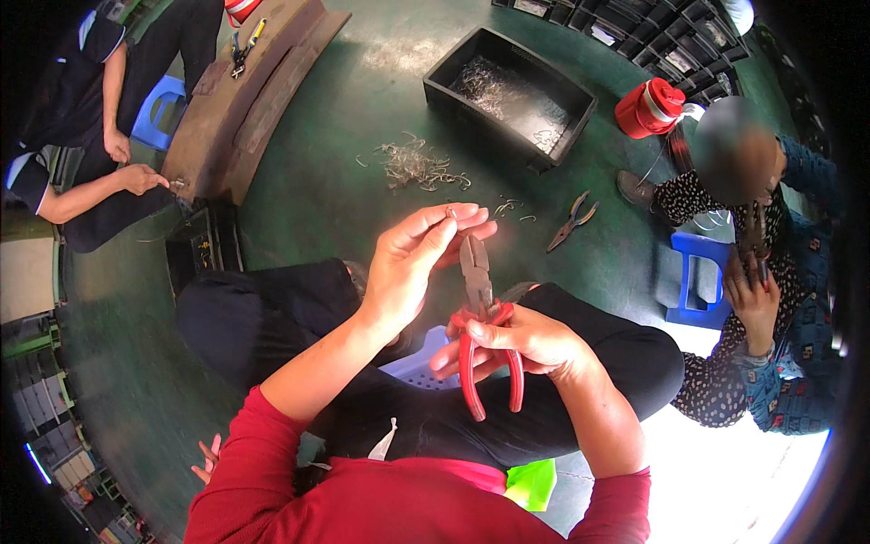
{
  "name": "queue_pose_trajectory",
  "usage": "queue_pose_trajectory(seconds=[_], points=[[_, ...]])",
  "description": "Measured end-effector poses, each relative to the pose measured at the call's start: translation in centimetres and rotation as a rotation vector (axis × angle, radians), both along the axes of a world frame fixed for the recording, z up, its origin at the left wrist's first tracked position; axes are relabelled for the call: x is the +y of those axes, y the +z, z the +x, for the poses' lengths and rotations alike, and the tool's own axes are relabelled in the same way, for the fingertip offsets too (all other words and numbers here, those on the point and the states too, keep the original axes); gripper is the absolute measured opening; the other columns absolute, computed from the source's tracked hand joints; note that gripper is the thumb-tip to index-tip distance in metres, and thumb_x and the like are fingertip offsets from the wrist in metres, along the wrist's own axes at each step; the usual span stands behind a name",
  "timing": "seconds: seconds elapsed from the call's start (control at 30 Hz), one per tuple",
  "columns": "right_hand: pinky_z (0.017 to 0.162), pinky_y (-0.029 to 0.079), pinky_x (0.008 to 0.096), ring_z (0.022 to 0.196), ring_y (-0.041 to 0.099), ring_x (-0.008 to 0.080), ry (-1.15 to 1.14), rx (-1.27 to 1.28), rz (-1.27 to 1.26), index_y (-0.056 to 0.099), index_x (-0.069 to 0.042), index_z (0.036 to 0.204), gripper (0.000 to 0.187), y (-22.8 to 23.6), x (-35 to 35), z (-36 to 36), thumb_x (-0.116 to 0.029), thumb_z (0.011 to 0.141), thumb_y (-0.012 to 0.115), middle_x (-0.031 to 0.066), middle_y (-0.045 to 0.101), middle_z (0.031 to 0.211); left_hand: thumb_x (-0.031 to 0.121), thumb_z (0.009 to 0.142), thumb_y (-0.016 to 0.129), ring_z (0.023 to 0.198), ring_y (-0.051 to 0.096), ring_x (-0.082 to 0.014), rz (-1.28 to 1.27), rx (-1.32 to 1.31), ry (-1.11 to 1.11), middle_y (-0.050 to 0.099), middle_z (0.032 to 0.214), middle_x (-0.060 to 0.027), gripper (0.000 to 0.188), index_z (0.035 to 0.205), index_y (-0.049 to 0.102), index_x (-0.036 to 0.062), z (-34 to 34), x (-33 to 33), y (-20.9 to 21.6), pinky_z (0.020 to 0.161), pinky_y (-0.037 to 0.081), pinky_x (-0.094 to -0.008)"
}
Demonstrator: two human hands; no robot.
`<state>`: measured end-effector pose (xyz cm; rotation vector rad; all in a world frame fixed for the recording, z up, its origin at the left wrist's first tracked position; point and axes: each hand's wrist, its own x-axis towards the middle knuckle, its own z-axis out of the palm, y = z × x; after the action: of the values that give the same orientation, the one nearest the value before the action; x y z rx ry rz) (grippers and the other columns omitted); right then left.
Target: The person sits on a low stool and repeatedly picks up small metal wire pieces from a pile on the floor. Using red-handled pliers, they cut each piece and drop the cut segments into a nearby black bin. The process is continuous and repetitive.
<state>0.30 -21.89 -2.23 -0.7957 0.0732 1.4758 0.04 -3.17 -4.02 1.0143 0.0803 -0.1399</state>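
My left hand (410, 263) is raised in front of me, thumb and fingers pinched on a small bent metal wire piece (450, 213). Most of that piece is hidden by the fingertips. Red-handled pliers (478, 283) rest in my right hand (536, 339), jaws pointing up and away from me, just right of the left fingertips. The handles stand somewhat apart. Beyond my hands, a loose pile of bent wire pieces (419, 167) lies on the green floor, with a few strays (509, 207) to its right. A second pair of pliers (573, 223) lies nearby.
A black crate (562, 145) with more wire pieces stands beyond the pile. Right of it are a red jug (642, 112) and a seated person beside a blue stool (700, 313). At left, another person works by a brown bench (204, 140) holding yellow-handled pliers (245, 50).
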Motion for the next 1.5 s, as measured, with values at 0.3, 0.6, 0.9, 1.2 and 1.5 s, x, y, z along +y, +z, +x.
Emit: queue_pose_trajectory(seconds=[0.3,0.6,0.9,1.2,1.5], points=[[0.086,0.053,0.0482,0.108,0.061,0.0387,-0.009,0.019,0.065,0.043,0.003,0.118,0.055,-0.3,-0.4,0.0,-0.042,0.092,0.060,0.0278,0.062,0.112,0.012,0.101,0.042,0.112,0.060,-0.0289,0.071,-0.130,-0.033,0.063,0.116,-0.0143,0.024,0.113,0.059,0.0001,0.1,-0.1,-0.8,0.097,0.049,-0.0416],[0.069,0.052,0.0325,0.080,0.065,0.0182,-0.059,-0.439,-0.273,0.059,-0.003,0.102,0.037,-1.0,-1.0,0.2,-0.039,0.091,0.063,0.0100,0.067,0.087,0.018,0.099,0.048,0.122,0.053,-0.0280,0.188,-0.131,-0.209,0.060,0.124,-0.0146,0.031,0.123,0.057,0.0011,1.2,1.5,-0.9,0.102,0.043,-0.0407],[0.072,0.049,0.0456,0.082,0.063,0.0422,-0.055,-1.099,-0.938,0.055,-0.003,0.098,0.032,-1.6,-0.6,-0.7,-0.028,0.084,0.069,0.0221,0.065,0.082,0.025,0.097,0.055,0.070,0.066,-0.0144,0.396,0.246,-0.407,0.069,0.083,-0.0079,0.031,0.108,0.067,-0.0003,2.1,3.8,0.5,0.062,0.052,-0.0251],[0.078,0.049,0.0322,0.084,0.065,0.0206,-0.091,-0.894,-0.642,0.058,-0.003,0.109,0.031,-3.3,-1.2,-0.9,-0.018,0.084,0.068,0.0125,0.067,0.089,0.010,0.093,0.059,0.065,0.065,-0.0102,0.686,0.032,-0.186,0.068,0.077,-0.0070,0.017,0.103,0.068,-0.0018,0.6,2.5,0.4,0.058,0.052,-0.0227],[0.076,0.048,0.0301,0.082,0.064,0.0171,-0.049,-0.867,-0.684,0.059,-0.002,0.107,0.029,-2.3,-1.0,-0.8,-0.021,0.086,0.067,0.0108,0.067,0.088,0.009,0.095,0.055,0.061,0.063,-0.0103,0.568,0.125,-0.224,0.066,0.073,-0.0063,0.021,0.109,0.067,-0.0007,0.5,2.3,-0.1,0.055,0.051,-0.0222]])
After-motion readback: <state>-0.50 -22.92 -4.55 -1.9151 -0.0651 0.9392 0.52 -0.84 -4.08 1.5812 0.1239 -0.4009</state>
